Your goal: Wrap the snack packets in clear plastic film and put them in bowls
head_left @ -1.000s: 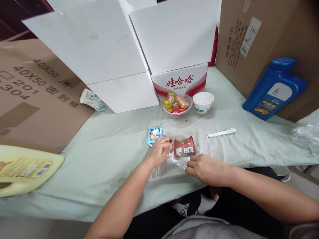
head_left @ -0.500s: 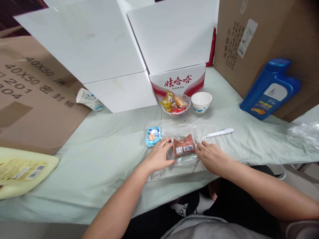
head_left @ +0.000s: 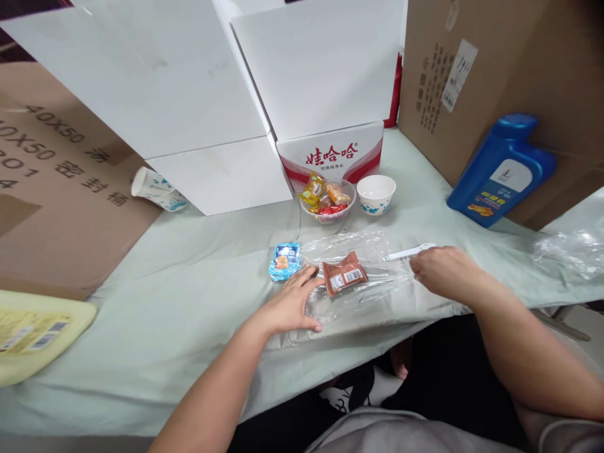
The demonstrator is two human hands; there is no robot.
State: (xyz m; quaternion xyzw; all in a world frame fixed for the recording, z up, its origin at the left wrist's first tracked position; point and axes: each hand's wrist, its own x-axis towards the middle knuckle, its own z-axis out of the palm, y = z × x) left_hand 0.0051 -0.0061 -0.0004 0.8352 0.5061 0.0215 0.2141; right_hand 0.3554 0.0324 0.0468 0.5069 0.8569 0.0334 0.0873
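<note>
A small brown snack packet [head_left: 345, 275] with a white label lies on a sheet of transparent plastic film [head_left: 330, 308]. My left hand [head_left: 291, 302] rests at the film's left side, thumb and fingers spread, with its fingertips close to the packet. To the right, my right hand [head_left: 443, 275] is closed, pinching the film's edge, which runs taut towards it. Just behind those fingers lies a white utility knife [head_left: 401, 254], partly covered by the hand. A blue snack pack [head_left: 285, 260] sits beyond my left fingertips.
A bowl of wrapped snacks [head_left: 328, 200] and a paper cup [head_left: 376, 194] stand at the back, before white boxes [head_left: 325, 69]. A blue bottle [head_left: 500, 170] leans by a cardboard box [head_left: 495, 82] at right. A yellow bottle [head_left: 42, 333] is at left, crumpled plastic [head_left: 573, 251] far right.
My right hand has moved right, away from the brown packet, drawing the film out flatter. My left hand stays beside the packet, its fingers a little wider. The view has shifted slightly.
</note>
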